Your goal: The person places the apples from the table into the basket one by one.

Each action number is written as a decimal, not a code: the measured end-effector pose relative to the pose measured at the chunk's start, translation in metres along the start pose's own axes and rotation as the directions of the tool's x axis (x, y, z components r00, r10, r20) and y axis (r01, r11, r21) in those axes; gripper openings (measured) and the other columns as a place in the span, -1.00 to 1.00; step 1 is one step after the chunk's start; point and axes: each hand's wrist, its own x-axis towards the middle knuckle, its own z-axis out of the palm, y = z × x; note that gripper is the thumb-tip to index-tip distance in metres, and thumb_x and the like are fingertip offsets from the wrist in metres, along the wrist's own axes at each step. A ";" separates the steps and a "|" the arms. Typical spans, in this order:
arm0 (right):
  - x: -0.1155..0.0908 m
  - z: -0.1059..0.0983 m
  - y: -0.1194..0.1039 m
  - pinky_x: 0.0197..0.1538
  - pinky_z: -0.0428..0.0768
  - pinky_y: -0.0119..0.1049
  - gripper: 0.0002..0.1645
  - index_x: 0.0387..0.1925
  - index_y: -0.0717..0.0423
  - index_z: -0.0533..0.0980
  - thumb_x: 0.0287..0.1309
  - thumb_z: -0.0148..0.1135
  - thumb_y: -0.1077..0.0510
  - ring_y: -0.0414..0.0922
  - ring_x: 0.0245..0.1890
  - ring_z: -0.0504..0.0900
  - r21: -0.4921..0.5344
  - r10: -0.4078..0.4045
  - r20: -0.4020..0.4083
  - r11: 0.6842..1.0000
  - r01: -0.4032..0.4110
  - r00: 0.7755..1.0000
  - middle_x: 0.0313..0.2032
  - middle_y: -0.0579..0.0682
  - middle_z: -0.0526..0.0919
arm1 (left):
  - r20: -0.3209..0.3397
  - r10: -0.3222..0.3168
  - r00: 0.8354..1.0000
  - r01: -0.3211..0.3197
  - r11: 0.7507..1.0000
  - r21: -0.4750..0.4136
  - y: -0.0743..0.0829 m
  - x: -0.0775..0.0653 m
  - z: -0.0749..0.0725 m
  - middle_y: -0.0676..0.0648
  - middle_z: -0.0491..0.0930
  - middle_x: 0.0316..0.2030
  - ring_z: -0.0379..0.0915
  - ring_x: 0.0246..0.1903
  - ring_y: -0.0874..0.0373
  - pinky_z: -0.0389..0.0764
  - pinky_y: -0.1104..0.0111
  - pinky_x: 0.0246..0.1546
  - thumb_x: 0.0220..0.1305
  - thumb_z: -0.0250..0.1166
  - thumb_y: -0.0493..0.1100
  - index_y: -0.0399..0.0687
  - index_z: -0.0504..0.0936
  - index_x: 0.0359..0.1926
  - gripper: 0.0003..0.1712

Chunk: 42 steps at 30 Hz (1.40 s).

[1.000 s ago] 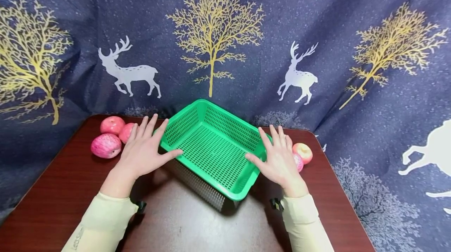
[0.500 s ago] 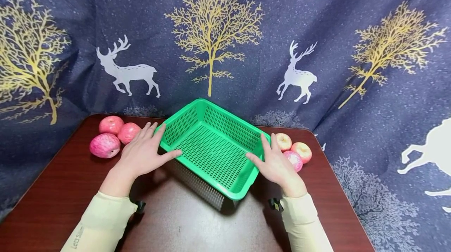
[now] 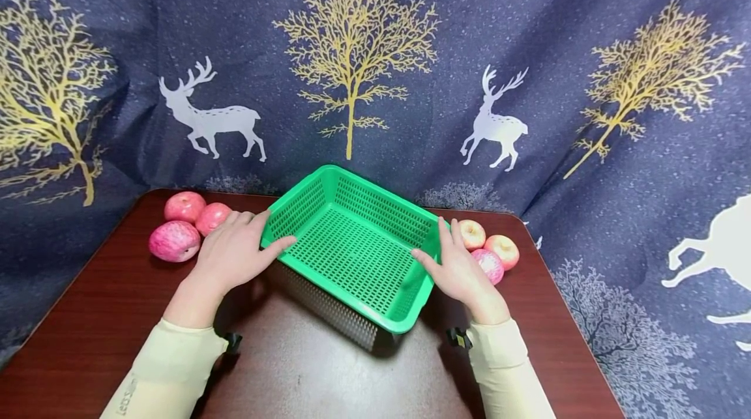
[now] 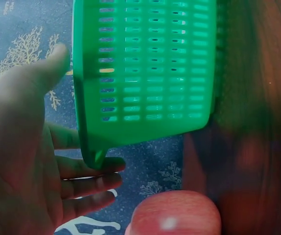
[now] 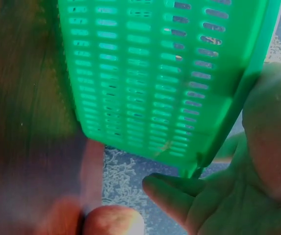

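A green plastic basket [image 3: 352,256] with slotted walls stands askew on the table in the head view, with nothing inside it. My left hand [image 3: 231,253] is at its left end, fingers reaching round the outside under the rim and thumb over the rim. On the opposite end, my right hand [image 3: 463,269] holds the rim, its thumb on the inner side and fingers outside. In the left wrist view, the fingertips of the left hand [image 4: 37,156] lie under the rim's corner. The right hand [image 5: 233,191] bends its fingers below the rim in the right wrist view.
Red and pink apples [image 3: 185,207] lie left of the basket, partly behind my left hand. More apples [image 3: 502,251] sit to the right, beside my right hand. The brown table [image 3: 328,380] ends at a dark blue cloth [image 3: 411,113] printed with deer and trees.
My left fingers have drawn in round the basket's rim. The right hand has settled lower and inward, uncovering the apples beside it. The basket's left end has shifted slightly left.
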 end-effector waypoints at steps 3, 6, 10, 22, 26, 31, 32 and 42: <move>0.000 0.000 0.000 0.28 0.28 0.09 0.20 0.55 0.00 -0.26 0.22 -0.02 -0.54 0.21 0.35 0.21 -0.011 -0.007 -0.011 1.000 0.007 1.000 0.50 0.30 -0.21 | 0.004 -0.015 1.000 0.015 1.000 -0.002 0.000 0.000 -0.001 -0.24 0.53 -0.04 0.42 -0.02 -0.17 0.47 -0.14 -0.14 0.22 -0.13 0.64 -0.16 0.43 0.28 0.07; 0.000 -0.001 0.000 0.31 0.24 0.08 0.20 0.55 0.06 -0.24 0.23 -0.02 -0.53 0.18 0.39 0.14 -0.020 -0.019 -0.025 1.000 0.018 1.000 0.49 0.30 -0.17 | 0.009 -0.024 1.000 0.024 1.000 -0.008 -0.002 0.001 -0.001 -0.22 0.53 -0.06 0.46 -0.05 -0.18 0.49 -0.15 -0.19 0.29 -0.09 0.56 -0.16 0.44 0.25 -0.04; 0.001 -0.008 0.002 0.33 0.19 0.10 0.15 0.54 0.13 -0.13 0.26 0.02 -0.47 0.15 0.42 0.09 -0.014 -0.053 -0.074 0.999 0.052 0.996 0.48 0.27 -0.05 | -0.005 -0.023 1.000 0.022 0.999 -0.025 -0.003 0.001 0.001 -0.22 0.51 -0.08 0.50 -0.14 -0.20 0.51 -0.16 -0.28 0.40 0.04 0.33 -0.17 0.43 0.22 -0.28; 0.002 -0.040 0.039 0.23 0.28 0.17 -0.12 0.45 0.19 0.15 0.36 0.04 -0.28 0.20 0.30 0.29 -0.088 -0.017 -0.349 0.996 -0.014 0.937 0.36 0.22 0.28 | -0.037 -0.091 0.995 0.087 0.991 -0.097 -0.003 0.002 0.004 -0.26 0.50 -0.08 0.49 -0.15 -0.23 0.50 -0.16 -0.26 0.34 0.01 -0.11 -0.23 0.41 0.21 -0.52; 0.001 -0.041 0.049 0.27 0.24 0.17 -0.09 0.41 0.23 0.20 0.32 0.08 -0.32 0.22 0.31 0.26 -0.117 0.000 -0.364 0.992 -0.045 0.931 0.34 0.26 0.28 | -0.039 -0.085 0.996 0.082 0.994 -0.066 -0.005 0.002 0.004 -0.26 0.52 -0.06 0.51 -0.15 -0.22 0.51 -0.17 -0.34 0.35 0.00 -0.12 -0.22 0.41 0.19 -0.54; 0.000 -0.037 0.054 0.17 0.30 0.24 -0.19 0.33 0.24 0.31 0.24 0.21 -0.18 0.33 0.20 0.33 -0.164 0.009 -0.355 0.984 -0.072 0.935 0.28 0.33 0.33 | -0.034 -0.086 0.996 0.084 0.995 -0.050 -0.008 0.002 0.005 -0.26 0.55 -0.05 0.54 -0.19 -0.21 0.52 -0.16 -0.38 0.38 0.00 -0.10 -0.22 0.41 0.19 -0.55; 0.000 -0.036 0.055 0.13 0.33 0.27 -0.21 0.32 0.22 0.33 0.22 0.22 -0.16 0.35 0.17 0.35 -0.176 0.016 -0.345 0.981 -0.081 0.938 0.26 0.32 0.34 | -0.032 -0.086 0.996 0.085 0.995 -0.049 -0.009 0.002 0.006 -0.26 0.56 -0.05 0.54 -0.19 -0.21 0.52 -0.16 -0.39 0.38 0.00 -0.09 -0.22 0.41 0.19 -0.55; 0.001 -0.021 0.067 0.00 0.37 0.27 -0.15 0.33 0.09 0.34 0.11 0.31 -0.23 0.42 -0.05 0.38 -0.295 0.040 -0.227 0.949 -0.108 0.973 0.03 0.41 0.37 | -0.035 -0.086 0.996 0.083 0.994 -0.065 -0.011 0.003 0.010 -0.24 0.58 -0.15 0.55 -0.26 -0.22 0.50 -0.16 -0.38 0.45 0.00 -0.02 -0.21 0.42 0.06 -0.62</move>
